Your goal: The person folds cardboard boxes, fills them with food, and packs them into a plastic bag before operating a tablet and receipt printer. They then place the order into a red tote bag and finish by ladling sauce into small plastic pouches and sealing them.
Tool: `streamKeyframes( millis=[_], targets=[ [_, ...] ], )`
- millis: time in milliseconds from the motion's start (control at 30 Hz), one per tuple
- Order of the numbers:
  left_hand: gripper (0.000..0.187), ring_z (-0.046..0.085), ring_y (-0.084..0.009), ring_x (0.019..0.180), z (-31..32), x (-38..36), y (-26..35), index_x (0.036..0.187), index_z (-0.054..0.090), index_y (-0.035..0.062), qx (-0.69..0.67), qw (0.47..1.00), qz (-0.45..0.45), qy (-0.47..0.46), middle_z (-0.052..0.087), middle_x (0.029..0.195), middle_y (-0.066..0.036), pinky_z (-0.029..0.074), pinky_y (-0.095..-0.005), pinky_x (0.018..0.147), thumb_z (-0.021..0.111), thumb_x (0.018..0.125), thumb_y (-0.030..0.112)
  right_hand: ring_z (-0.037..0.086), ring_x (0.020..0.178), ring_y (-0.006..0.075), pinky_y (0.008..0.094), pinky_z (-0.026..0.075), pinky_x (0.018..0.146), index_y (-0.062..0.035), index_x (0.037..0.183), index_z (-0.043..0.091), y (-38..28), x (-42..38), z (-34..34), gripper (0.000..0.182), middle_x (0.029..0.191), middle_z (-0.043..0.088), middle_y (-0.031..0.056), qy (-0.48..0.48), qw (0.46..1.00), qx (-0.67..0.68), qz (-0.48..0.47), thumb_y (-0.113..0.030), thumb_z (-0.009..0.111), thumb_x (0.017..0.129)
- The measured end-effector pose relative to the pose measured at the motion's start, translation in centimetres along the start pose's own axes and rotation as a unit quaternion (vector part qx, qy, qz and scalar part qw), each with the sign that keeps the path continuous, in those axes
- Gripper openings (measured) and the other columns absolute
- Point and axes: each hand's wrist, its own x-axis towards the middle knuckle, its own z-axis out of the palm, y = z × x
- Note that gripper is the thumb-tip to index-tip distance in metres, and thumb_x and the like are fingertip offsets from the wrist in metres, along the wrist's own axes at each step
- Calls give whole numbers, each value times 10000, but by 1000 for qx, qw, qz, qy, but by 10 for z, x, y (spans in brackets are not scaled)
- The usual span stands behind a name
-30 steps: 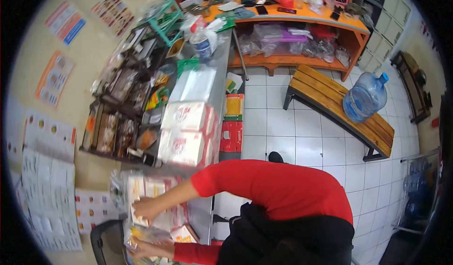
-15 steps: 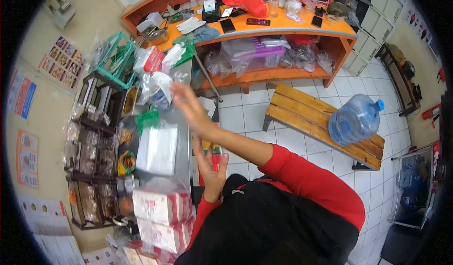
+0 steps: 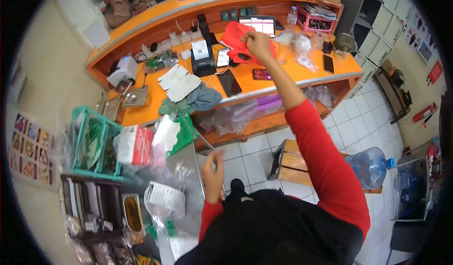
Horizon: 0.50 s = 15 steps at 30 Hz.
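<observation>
My right hand (image 3: 258,45) is stretched over the orange counter (image 3: 302,71), its fingers closed on a red plastic bag (image 3: 234,37) lying beside a tablet (image 3: 258,25). Above the edge of the steel table (image 3: 191,163), my left hand (image 3: 213,173) is raised with its fingers apart and nothing in it. A wrapped package with a printed label (image 3: 165,200) lies on the steel table, left of my left hand. Below the red bag are a phone with a lit screen (image 3: 262,74) and a dark phone (image 3: 230,83).
A receipt printer (image 3: 203,59) and cloths (image 3: 204,97) are on the counter. A teal basket (image 3: 94,144) stands at the left. A wooden bench (image 3: 293,163) with a large water bottle (image 3: 368,167) is on the right. Another person (image 3: 123,5) is behind the counter.
My right hand has moved from above the steel table to the red bag and taken hold of it. The view has shifted toward the counter. My left hand remains near the table edge.
</observation>
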Motion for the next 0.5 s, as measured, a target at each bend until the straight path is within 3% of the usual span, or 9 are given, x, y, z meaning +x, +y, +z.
streamKeyframes(
  millis=[33,67,133,200,233,333,367,433,500],
  targets=[
    [124,633,-197,847,10,46,13,933,642,6,-9,999,29,21,667,885,-107,468,-308,764,540,865,25,675,784,240,349,512,673,-12,814,673,33,25,10,184,812,678,157,-59,995,-76,-2,-79,507,773],
    [127,633,-241,827,24,95,20,927,640,9,-5,988,149,47,662,889,-112,473,-317,758,535,857,15,670,803,249,348,512,705,-15,860,673,65,40,19,212,848,679,160,-160,983,-92,14,-70,494,760],
    [131,617,-277,875,48,177,47,932,634,8,0,976,216,40,649,928,-119,461,-338,803,530,853,15,659,843,266,346,514,770,-22,951,674,130,66,30,298,919,681,165,-347,929,-118,38,-51,469,735],
    [143,586,-307,952,86,264,50,953,624,13,37,924,378,43,631,979,-127,442,-360,849,528,847,16,637,909,338,384,505,799,-40,1186,541,183,76,35,432,1048,644,186,-447,849,-280,1,-94,492,760],
    [158,571,-313,981,107,304,46,986,615,23,25,926,375,-9,622,1009,-129,405,-397,906,539,850,45,628,927,357,408,510,787,-43,1304,443,197,76,35,542,1078,625,214,-488,792,-367,3,-122,510,772],
    [260,556,-316,1010,174,396,20,1068,582,54,115,918,356,-132,609,1041,-127,306,-488,1010,596,835,170,621,929,378,441,518,751,-77,1433,169,140,61,5,791,1088,586,291,-492,741,-446,98,-142,584,762],
    [311,556,-314,1010,190,411,9,1092,570,65,168,908,344,-172,608,1042,-125,276,-514,1034,620,827,218,622,915,386,445,518,736,-94,1439,105,158,48,5,862,1077,579,307,-440,775,-451,52,-140,615,746],
    [440,521,-294,1108,216,426,2,1131,540,84,272,884,375,-69,602,1093,-104,209,-561,1046,631,810,372,619,904,398,455,514,725,-114,1449,19,192,47,1,984,1086,560,320,-356,821,-445,3,-154,674,715],
    [476,573,-273,1006,234,441,-3,1114,527,90,220,920,319,-61,623,1004,-101,326,-512,961,699,758,354,612,925,398,467,501,753,-108,1458,18,194,61,-7,1049,1160,530,295,-362,835,-411,51,-209,726,690]
  ],
)
